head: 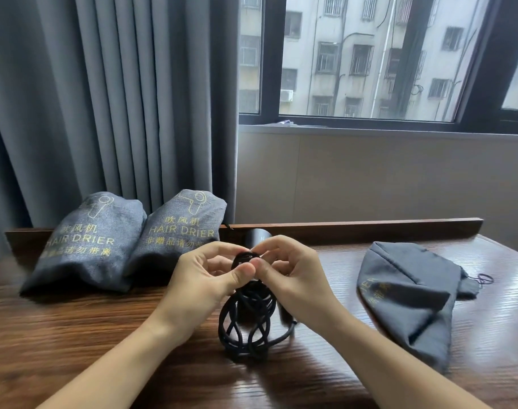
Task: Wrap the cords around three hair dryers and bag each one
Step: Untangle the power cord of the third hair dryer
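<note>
Black cord (247, 317) looped in a loose bundle at the middle of the wooden table (74, 335), upper end pinched between both hands. Left hand (203, 278) with thumb and fingers curled onto the top of the bundle; right hand (290, 278) likewise, fingertips meeting the left's. Behind the cord, dark hair dryer barrel (259, 238), mostly hidden. Left of the cord, two filled grey bags (83, 243) (178, 231) side by side, touching. Right of the cord, flat empty bag (411, 299). Beyond, curtain (104, 98) and window (370, 60).
</note>
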The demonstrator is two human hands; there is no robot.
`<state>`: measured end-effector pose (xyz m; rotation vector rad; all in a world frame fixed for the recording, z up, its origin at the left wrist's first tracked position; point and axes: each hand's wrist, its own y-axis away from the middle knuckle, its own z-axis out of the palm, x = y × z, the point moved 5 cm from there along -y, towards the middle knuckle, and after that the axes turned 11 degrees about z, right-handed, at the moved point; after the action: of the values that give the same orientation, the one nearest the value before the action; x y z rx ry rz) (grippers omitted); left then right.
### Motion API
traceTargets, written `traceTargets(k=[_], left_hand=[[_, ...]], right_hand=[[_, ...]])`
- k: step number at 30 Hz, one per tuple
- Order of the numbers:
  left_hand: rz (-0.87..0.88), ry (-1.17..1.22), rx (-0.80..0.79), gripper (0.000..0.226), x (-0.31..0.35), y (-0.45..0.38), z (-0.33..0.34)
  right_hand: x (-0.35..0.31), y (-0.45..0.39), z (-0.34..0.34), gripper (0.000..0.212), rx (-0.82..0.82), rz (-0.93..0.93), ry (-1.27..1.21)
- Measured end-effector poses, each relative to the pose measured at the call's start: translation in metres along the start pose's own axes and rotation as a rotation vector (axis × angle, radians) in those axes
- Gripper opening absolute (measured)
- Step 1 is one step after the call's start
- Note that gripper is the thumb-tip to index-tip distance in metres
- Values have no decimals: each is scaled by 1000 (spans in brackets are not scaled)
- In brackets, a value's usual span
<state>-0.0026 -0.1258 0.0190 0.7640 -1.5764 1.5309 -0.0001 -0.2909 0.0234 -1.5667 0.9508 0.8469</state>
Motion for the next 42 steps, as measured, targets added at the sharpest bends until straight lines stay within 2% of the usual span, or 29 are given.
traceTargets(k=[3,6,8,9,11,13,16,19,22,26,29,31,33,38,40,42], left_hand=[[-55,78,-24,24,-1,-2,-2],[-83,142,-106,29,-3,-4,-5],[-93,170,-166,39,-3,-6,-7],[-93,191,-216,46,-2,-7,-7],[-96,236,-332,55,2,-7,-7],[-92,258,-388,52,5,-8,-7],[-72,164,-282,36,7,-11,-12],[-43,-18,-161,28,4,-14,-18],[-46,-47,-94,23,0,-17,-23],[-78,23,-165,25,-3,-15,-19],[-65,142,-211,14,0,-13,-15],[-64,147,-233,30,4,-13,-12],[-83,55,-189,48,2,-14,-12],[-68,-129,-99,27,-3,-17,-17],[-108,-143,-129,41,-3,-15,-16],[-162,-108,-192,67,-4,-12,-13]], right_hand=[[-7,2,1,7,-48,-7,-91],[-7,-2,-7,14,-49,52,-219],[-4,-8,-15,15,34,17,-107],[-1,-10,-16,25,33,16,-15],[4,-9,-9,38,-97,85,89],[6,-9,-5,31,-174,97,119],[4,-16,-10,16,-8,4,161],[11,-23,-20,12,87,36,146],[13,-23,-26,9,130,79,136],[11,-22,-28,9,240,136,127],[14,-23,-36,14,288,271,-41],[15,-22,-38,14,284,338,-162],[15,-21,-35,11,253,384,-271],[9,-20,-28,14,184,436,-410],[9,-20,-28,14,164,453,-448],[10,-21,-29,9,148,470,-510]])
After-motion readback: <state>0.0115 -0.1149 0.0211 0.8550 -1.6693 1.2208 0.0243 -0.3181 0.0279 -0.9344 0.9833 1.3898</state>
